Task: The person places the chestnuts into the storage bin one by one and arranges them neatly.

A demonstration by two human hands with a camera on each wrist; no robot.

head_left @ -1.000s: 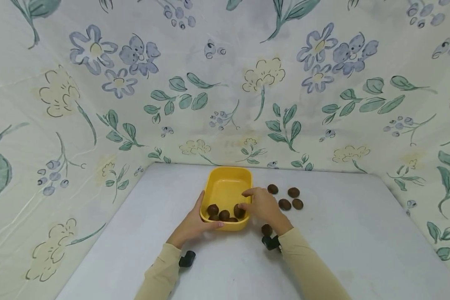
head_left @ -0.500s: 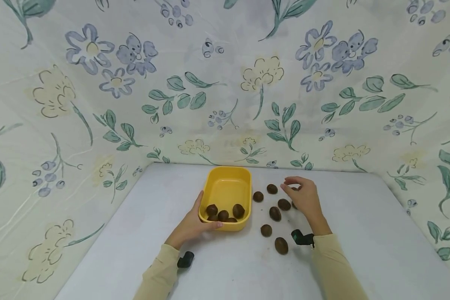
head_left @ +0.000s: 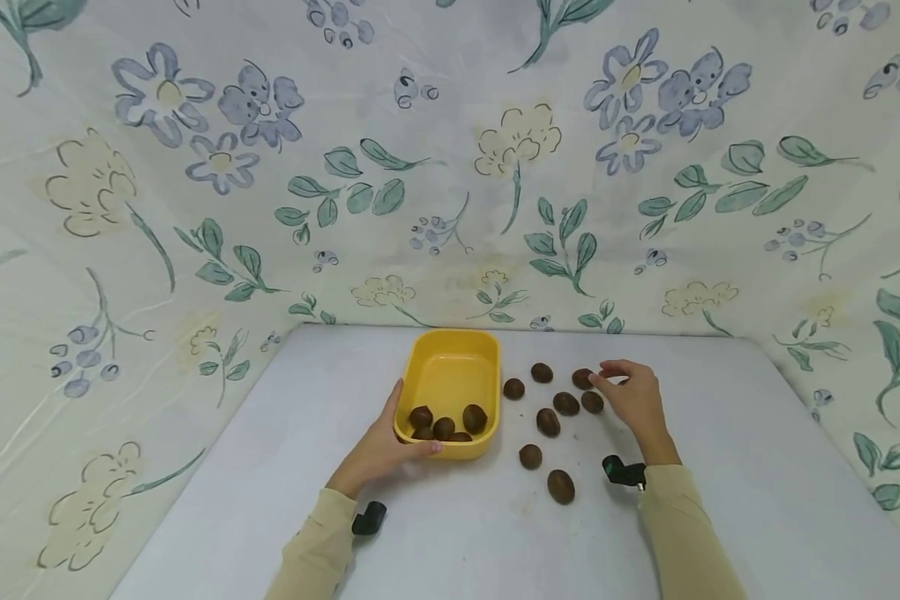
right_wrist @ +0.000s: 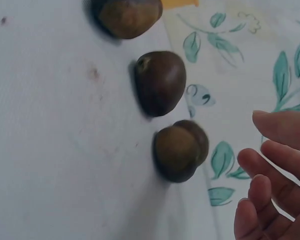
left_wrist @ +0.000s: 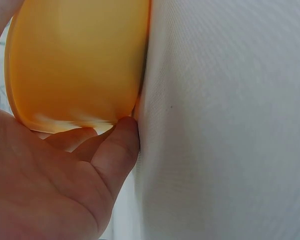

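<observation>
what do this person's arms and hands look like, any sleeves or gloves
The left sleeve and right sleeve are plain pale yellow, ending near the wrists, each with a small black device at the cuff. The left hand and right hand wear no gloves.

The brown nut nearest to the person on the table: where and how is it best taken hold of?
Probably pinch the brown nut across its middle, the right hand coming from above: it lies lengthwise away from the person, its long flanks clear of the next nut.
</observation>
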